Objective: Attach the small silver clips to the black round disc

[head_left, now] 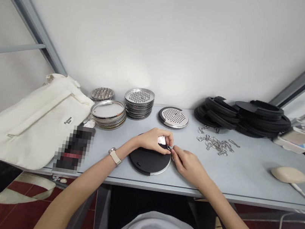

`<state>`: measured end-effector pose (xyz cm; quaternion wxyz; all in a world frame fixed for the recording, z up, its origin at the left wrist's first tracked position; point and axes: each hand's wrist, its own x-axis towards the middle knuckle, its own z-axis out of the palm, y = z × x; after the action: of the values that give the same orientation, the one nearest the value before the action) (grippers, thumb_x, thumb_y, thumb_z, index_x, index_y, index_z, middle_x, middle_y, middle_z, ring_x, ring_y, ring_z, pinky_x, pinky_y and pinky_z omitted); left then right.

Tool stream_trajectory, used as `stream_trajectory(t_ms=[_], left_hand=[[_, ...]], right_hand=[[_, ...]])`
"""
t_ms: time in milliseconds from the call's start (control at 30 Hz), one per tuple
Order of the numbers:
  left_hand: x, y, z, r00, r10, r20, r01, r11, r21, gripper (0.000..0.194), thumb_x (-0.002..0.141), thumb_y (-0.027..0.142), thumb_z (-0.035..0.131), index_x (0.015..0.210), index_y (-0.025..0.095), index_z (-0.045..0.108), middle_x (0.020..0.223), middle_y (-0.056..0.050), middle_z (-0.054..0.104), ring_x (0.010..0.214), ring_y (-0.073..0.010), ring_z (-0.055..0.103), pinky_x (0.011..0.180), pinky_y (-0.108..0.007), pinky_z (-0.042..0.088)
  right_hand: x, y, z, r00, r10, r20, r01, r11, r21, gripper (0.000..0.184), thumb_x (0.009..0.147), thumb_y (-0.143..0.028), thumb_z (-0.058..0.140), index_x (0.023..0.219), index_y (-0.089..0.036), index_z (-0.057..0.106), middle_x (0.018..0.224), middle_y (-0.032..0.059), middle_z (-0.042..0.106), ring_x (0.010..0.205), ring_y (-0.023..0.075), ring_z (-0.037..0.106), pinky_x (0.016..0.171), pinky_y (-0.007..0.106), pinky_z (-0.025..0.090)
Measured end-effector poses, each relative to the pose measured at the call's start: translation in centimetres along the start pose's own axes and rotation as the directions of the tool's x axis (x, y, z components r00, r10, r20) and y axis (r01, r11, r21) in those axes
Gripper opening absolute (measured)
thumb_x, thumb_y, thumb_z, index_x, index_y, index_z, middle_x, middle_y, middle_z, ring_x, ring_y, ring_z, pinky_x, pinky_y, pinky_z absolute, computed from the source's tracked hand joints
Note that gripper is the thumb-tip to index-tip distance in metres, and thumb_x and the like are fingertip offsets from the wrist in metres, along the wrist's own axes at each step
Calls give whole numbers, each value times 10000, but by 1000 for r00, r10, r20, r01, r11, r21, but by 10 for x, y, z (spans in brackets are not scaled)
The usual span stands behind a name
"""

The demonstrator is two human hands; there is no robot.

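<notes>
A round black cover (148, 162) with a silver metal rim on its right lies on the table in front of me. My left hand (154, 139) curls over its far edge, thumb and fingers closing near a small metal clip (169, 147). A crumpled white piece (161, 140) shows inside the curl of that hand; whether it is gripped I cannot tell. From the right, my right hand (190, 167) pinches the clip at the cover's edge. The fingertips hide part of the clip. Several loose metal clips (216, 144) lie beyond my right hand.
Perforated metal grater discs (140, 96) and plain metal discs (109, 110) stand stacked behind left. A grater disc in a black holder (174, 117) lies behind my hands. Black rings (218, 112) pile at back right. A cream bag (34, 119) and corded mouse (289, 174) flank the table.
</notes>
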<state>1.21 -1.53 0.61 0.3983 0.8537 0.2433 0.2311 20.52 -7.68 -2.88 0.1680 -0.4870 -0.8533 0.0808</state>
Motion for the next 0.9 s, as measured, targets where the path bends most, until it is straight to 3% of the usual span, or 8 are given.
stream_trajectory(t_ms=[900], left_hand=[[1,1,0,1000,-15,8,15,999,-28,216,663,157,682,863,131,605,852,-28,646,814,-121,586,789,-231,440]], right_hand=[[0,3,2,1000,17,4,-17,996,89,313,958,-340,229,789,-223,465,608,3,567,525,148,511,543,239,305]])
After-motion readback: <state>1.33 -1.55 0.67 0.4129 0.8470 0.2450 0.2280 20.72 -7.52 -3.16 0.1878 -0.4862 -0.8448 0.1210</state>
